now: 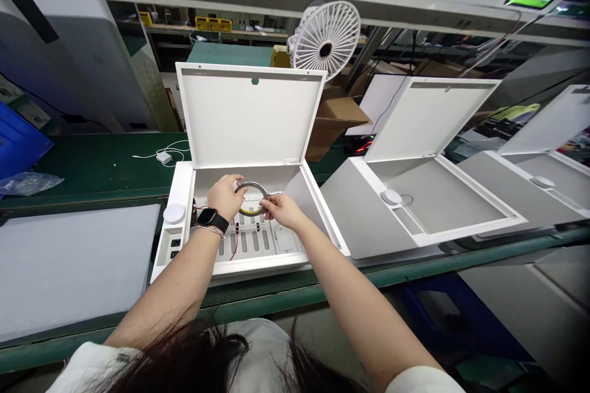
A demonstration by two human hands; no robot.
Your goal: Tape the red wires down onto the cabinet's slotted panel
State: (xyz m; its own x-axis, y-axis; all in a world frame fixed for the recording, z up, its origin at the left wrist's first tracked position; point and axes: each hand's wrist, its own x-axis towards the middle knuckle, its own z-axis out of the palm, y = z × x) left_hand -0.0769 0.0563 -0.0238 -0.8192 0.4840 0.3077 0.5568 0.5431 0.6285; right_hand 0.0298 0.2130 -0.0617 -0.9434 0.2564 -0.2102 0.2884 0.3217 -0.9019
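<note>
A thin dark grey ring with a yellow inner edge (251, 213), like a roll of tape or a coil, hangs between my hands over the open white box (276, 265). My left hand (225, 198) grips its left side, with the fingers partly hidden. Opposite it, my right hand (282, 210) pinches the right side between thumb and fingers. Below them lies the slotted floor of the box (251, 242), with a red wire (236, 245) across it. The box's lid (252, 120) stands raised behind. A round white knob (174, 214) sits on the left panel above two black sockets.
Two more open white boxes (336, 215) stand to the right along the green bench (92, 159). A white fan (326, 43) and a cardboard carton (338, 113) are behind the lid. A white cable with a plug (163, 157) lies back left, beyond a grey panel (74, 270).
</note>
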